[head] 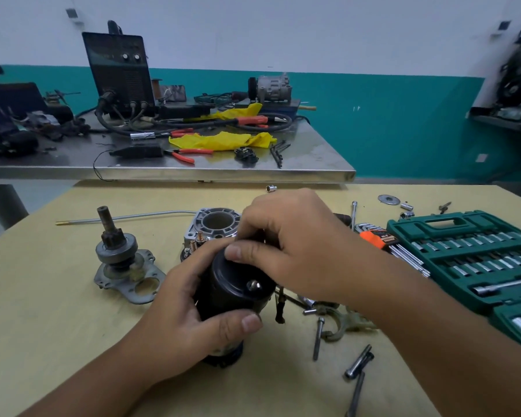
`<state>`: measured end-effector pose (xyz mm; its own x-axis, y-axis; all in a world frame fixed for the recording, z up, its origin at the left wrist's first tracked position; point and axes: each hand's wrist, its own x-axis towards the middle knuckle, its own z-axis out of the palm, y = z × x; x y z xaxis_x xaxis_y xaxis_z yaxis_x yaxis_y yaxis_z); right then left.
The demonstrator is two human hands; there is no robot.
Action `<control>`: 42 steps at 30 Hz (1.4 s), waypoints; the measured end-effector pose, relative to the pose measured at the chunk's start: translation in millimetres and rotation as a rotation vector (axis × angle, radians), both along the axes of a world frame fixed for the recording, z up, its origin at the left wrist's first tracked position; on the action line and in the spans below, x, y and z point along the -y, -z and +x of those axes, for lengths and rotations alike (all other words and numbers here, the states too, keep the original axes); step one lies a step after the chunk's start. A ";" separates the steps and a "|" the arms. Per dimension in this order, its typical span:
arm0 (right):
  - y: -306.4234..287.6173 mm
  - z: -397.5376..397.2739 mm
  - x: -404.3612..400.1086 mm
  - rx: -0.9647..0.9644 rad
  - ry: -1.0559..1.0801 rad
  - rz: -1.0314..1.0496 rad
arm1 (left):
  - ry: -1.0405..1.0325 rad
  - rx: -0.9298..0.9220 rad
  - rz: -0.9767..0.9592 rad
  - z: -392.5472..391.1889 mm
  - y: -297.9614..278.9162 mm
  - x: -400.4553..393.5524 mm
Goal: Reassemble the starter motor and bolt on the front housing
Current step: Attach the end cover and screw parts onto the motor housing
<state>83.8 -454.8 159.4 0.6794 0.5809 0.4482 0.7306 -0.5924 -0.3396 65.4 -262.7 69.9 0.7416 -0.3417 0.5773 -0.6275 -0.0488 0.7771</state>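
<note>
A black cylindrical starter motor body (233, 291) stands in the middle of the wooden table (57, 311). My left hand (181, 314) grips its side, thumb across the front. My right hand (286, 245) curls over its top rim, thumb pressed on the end cap; what its fingertips hold is hidden. Just behind lies the silver aluminium front housing (215, 222) with a round bore. To the left stands the drive pinion and shaft on a metal plate (121, 260). Long bolts (318, 337) lie to the right of the motor.
An open green socket set case (469, 254) fills the right side, with hex keys (385, 239) beside it. Loose sockets, a washer (388, 199) and a shift fork (348, 323) lie around. A thin rod (127, 217) lies at the back left. A cluttered steel bench (169, 173) stands behind.
</note>
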 end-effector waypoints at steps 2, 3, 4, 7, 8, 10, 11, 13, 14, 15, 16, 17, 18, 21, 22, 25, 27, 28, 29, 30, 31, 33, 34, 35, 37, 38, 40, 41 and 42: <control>0.3 -3.7 -2.0 0.007 0.001 -0.010 | 0.002 0.007 0.008 0.5 0.9 -0.7; -0.7 -5.1 -2.3 -0.007 -0.002 -0.023 | 0.003 0.011 0.008 0.4 1.3 -1.0; -2.3 -5.9 -2.1 -0.030 -0.012 -0.034 | 0.004 0.015 0.006 0.4 1.2 -1.0; -6.4 -5.6 0.4 -0.062 -0.041 -0.073 | 0.007 0.016 0.000 0.3 0.8 0.1; -6.5 -5.5 0.1 -0.062 -0.039 -0.087 | 0.013 0.011 -0.001 0.5 0.7 0.7; -6.6 -5.6 -0.5 -0.060 -0.026 -0.098 | 0.029 0.002 0.000 1.0 0.4 1.6; -6.5 -5.5 -0.8 -0.057 -0.026 -0.101 | 0.041 -0.010 -0.001 1.2 0.2 1.5; -5.8 -5.3 -1.0 -0.040 -0.031 -0.108 | 0.068 -0.041 -0.007 1.4 -0.2 0.1; -5.5 -5.0 -0.5 -0.028 -0.031 -0.104 | 0.080 -0.055 -0.009 1.4 -0.4 -0.7; -5.2 -4.5 0.3 -0.015 -0.028 -0.091 | 0.091 -0.066 -0.013 1.2 -0.4 -1.5; -4.7 -4.3 0.8 -0.004 -0.020 -0.072 | 0.101 -0.076 -0.019 0.8 -0.7 -2.2; -4.4 -4.0 1.4 0.005 -0.010 -0.054 | 0.111 -0.083 -0.027 0.1 -0.9 -2.5; -4.0 -3.8 1.6 0.010 -0.005 -0.042 | 0.119 -0.088 -0.037 -0.8 -1.4 -2.6; -3.3 -3.0 1.3 0.021 -0.020 -0.055 | 0.129 -0.103 -0.050 -1.9 -2.9 -2.3; -3.7 -2.7 1.8 0.014 -0.031 -0.063 | 0.133 -0.108 -0.047 -1.6 -3.3 -2.1; -6.1 -1.9 5.6 -0.021 -0.071 -0.071 | 0.150 -0.120 -0.045 -0.8 -3.0 -2.0; -6.8 -1.3 6.0 0.000 -0.078 -0.081 | 0.155 -0.124 -0.050 -1.2 -3.0 -2.2; -6.6 -0.8 5.3 0.027 -0.073 -0.088 | 0.153 -0.123 -0.050 -1.5 -2.9 -2.6; -6.1 -0.7 4.3 0.055 -0.066 -0.094 | 0.151 -0.123 -0.050 -1.6 -2.9 -2.8; -5.8 -0.6 3.7 0.078 -0.060 -0.099 | 0.149 -0.125 -0.049 -1.7 -3.1 -3.0; -5.8 -0.9 3.6 0.089 -0.058 -0.103 | 0.147 -0.125 -0.047 -1.6 -3.2 -3.0; -6.9 -1.3 5.7 0.071 -0.068 -0.101 | 0.143 -0.116 -0.041 -1.3 -3.2 -2.5; -7.7 -0.9 7.2 0.055 -0.074 -0.099 | 0.140 -0.112 -0.040 -1.2 -3.0 -2.3; -8.0 -0.2 8.3 0.049 -0.077 -0.100 | 0.135 -0.115 -0.041 -1.2 -2.6 -2.0; -7.5 0.9 8.6 0.061 -0.086 -0.111 | 0.132 -0.130 -0.041 -1.0 -1.8 -2.1; -7.4 0.7 8.1 0.069 -0.097 -0.120 | 0.134 -0.134 -0.037 -0.8 -1.6 -2.4; -7.5 0.3 7.8 0.077 -0.131 -0.136 | 0.140 -0.136 -0.025 -0.5 -1.7 -3.0; -7.7 0.5 8.3 0.079 -0.142 -0.139 | 0.147 -0.140 -0.024 -0.4 -1.6 -3.4; -8.0 1.0 9.0 0.083 -0.143 -0.138 | 0.156 -0.146 -0.027 -0.7 -1.5 -3.7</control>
